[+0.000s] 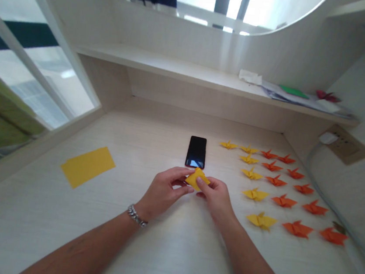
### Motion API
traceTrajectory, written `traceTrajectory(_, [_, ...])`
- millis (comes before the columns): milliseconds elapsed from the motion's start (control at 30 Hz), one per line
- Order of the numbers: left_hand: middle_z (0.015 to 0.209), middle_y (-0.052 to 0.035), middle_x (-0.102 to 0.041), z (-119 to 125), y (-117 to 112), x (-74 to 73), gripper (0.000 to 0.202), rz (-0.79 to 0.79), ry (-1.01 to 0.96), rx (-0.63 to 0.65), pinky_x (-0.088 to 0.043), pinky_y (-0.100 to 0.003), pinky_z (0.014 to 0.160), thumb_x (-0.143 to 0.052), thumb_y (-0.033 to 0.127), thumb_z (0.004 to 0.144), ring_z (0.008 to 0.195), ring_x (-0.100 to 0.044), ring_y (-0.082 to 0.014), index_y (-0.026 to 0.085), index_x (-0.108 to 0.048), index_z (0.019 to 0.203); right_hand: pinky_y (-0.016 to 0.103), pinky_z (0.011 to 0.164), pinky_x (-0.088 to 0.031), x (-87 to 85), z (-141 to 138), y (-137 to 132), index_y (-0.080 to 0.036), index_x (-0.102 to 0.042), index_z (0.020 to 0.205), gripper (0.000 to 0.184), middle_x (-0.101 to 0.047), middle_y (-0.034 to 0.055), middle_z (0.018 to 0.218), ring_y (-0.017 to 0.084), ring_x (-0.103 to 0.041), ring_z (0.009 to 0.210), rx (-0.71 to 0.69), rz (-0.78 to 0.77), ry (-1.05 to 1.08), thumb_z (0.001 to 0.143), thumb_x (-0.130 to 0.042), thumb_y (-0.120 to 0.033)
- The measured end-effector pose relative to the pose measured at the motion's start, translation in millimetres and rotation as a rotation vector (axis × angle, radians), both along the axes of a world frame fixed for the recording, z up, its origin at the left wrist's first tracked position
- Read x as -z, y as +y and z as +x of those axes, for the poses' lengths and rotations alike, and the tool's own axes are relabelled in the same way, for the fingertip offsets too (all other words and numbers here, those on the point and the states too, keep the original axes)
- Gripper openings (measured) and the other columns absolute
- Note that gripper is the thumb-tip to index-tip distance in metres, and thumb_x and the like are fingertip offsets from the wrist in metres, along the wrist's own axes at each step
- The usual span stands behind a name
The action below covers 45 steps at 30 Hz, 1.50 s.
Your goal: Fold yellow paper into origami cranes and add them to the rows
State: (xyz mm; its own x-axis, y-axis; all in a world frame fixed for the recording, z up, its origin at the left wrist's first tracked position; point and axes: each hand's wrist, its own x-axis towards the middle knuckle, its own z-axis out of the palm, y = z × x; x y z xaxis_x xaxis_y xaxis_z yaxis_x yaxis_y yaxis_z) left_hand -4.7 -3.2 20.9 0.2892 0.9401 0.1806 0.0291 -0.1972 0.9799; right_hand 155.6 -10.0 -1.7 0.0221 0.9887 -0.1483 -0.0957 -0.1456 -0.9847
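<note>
Between my two hands is a small folded piece of yellow origami paper [196,179], raised a little over the desk. My right hand [218,197] pinches it, thumb on the front face. My left hand [167,188] has its fingers at the paper's left edge, closed on it, with the thumb below; a chain bracelet is on that wrist. Right behind the paper lies a black phone [196,151]. To the right stand rows of folded paper cranes, yellow ones [255,194] in the nearer columns and orange ones [284,201] beyond.
Flat yellow paper sheets [88,166] lie on the desk at the left. A shelf [176,71] at the back holds papers and a green sheet [293,92]. A cable [322,195] runs from a wall socket [349,145] down the right side.
</note>
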Motion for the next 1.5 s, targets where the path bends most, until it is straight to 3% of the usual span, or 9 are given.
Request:
traceTrajectory(267, [0.101,-0.0087,-0.067,-5.1,3.0,-0.5,0.033,0.176,0.196,-0.034,-0.051,-0.03,0.079,-0.067,0.027,0.074,0.089,-0.062,-0.0211,0.024,-0.068,0.107,0.025,0.053,-0.05,1.9,-4.4,0.0,-0.015,-0.071,0.089,0.047,-0.068,0.0093,0.085,0.022,-0.062,0.082,-0.071,-0.073,0.174,0.068,-0.064,-0.057])
traceTrajectory(467, [0.098,-0.0074,-0.069,-11.1,9.5,9.6,0.027,0.456,0.365,-0.062,-0.05,-0.03,0.081,-0.061,0.026,0.08,0.087,-0.063,-0.0184,0.022,-0.067,0.106,0.027,0.053,-0.053,3.6,-4.5,1.3,-0.012,-0.07,0.093,0.06,-0.069,0.0142,0.088,0.025,-0.063,0.087,-0.05,-0.119,0.147,0.073,-0.052,-0.066])
traceTrajectory(633, [0.098,-0.0075,-0.068,-12.3,10.5,12.9,0.024,0.508,0.459,-0.071,-0.05,-0.03,0.08,-0.059,0.027,0.082,0.086,-0.063,-0.0172,0.022,-0.067,0.105,0.031,0.072,-0.052,0.2,-1.1,0.8,-0.017,-0.072,0.083,0.037,-0.064,0.0095,0.109,0.024,-0.06,0.096,0.06,0.05,-0.002,0.074,-0.062,-0.051])
traceTrajectory(767, [0.096,-0.0073,-0.068,-11.5,8.7,7.3,0.023,0.416,0.446,-0.024,-0.048,-0.03,0.08,-0.058,0.027,0.083,0.085,-0.062,-0.0174,0.022,-0.068,0.103,0.033,0.077,-0.051,-2.7,2.2,1.4,-0.016,-0.071,0.075,0.031,-0.064,0.0095,0.109,0.024,-0.058,0.098,0.097,0.112,-0.019,0.075,-0.062,-0.047])
traceTrajectory(900, [0.087,-0.0075,-0.069,-12.2,11.9,3.3,0.022,0.104,0.295,0.08,-0.05,-0.026,0.069,-0.057,0.031,0.083,0.076,-0.062,-0.0162,0.018,-0.07,0.095,0.031,0.07,-0.052,-8.1,9.4,1.9,-0.016,-0.068,0.076,0.036,-0.065,0.0107,0.104,0.022,-0.061,0.092,0.112,0.113,0.102,0.081,-0.053,-0.048])
traceTrajectory(1067, [0.07,-0.0057,-0.066,-13.7,18.4,6.2,0.026,-0.232,0.093,0.227,-0.048,-0.023,0.06,-0.059,0.035,0.081,0.061,-0.059,-0.0125,0.012,-0.069,0.087,0.03,0.065,-0.053,-9.1,14.4,1.6,-0.019,-0.066,0.094,0.029,-0.069,0.0059,0.09,0.019,-0.064,0.079,-0.069,0.131,0.07,0.068,-0.07,-0.032])
traceTrajectory(1167, [0.074,-0.0058,-0.067,-12.1,18.2,8.5,0.026,-0.29,0.031,0.235,-0.047,-0.022,0.059,-0.061,0.036,0.08,0.062,-0.058,-0.0116,0.012,-0.068,0.087,0.031,0.062,-0.054,-7.6,11.1,-0.1,-0.016,-0.068,0.084,0.022,-0.069,0.0047,0.074,0.018,-0.065,0.068,-0.132,0.116,0.002,0.069,-0.069,-0.031])
traceTrajectory(1333, [0.075,-0.006,-0.067,-8.8,15.1,8.8,0.028,-0.326,0.011,0.242,-0.047,-0.021,0.059,-0.061,0.038,0.079,0.062,-0.058,-0.0118,0.012,-0.069,0.084,0.027,0.055,-0.054,-7.5,7.6,-2.0,-0.016,-0.067,0.085,0.02,-0.069,0.0032,0.074,0.017,-0.065,0.063,-0.139,0.096,0.027,0.07,-0.067,-0.029])
traceTrajectory(1500, [0.075,-0.0049,-0.066,-7.0,14.8,10.2,0.033,-0.34,-0.033,0.181,-0.047,-0.022,0.057,-0.061,0.038,0.079,0.059,-0.058,-0.0112,0.014,-0.064,0.1,0.031,0.059,-0.056,-4.8,6.1,-1.5,-0.015,-0.064,0.089,0.021,-0.069,0.0026,0.071,0.017,-0.066,0.061,-0.111,0.108,0.083,0.071,-0.065,-0.027])
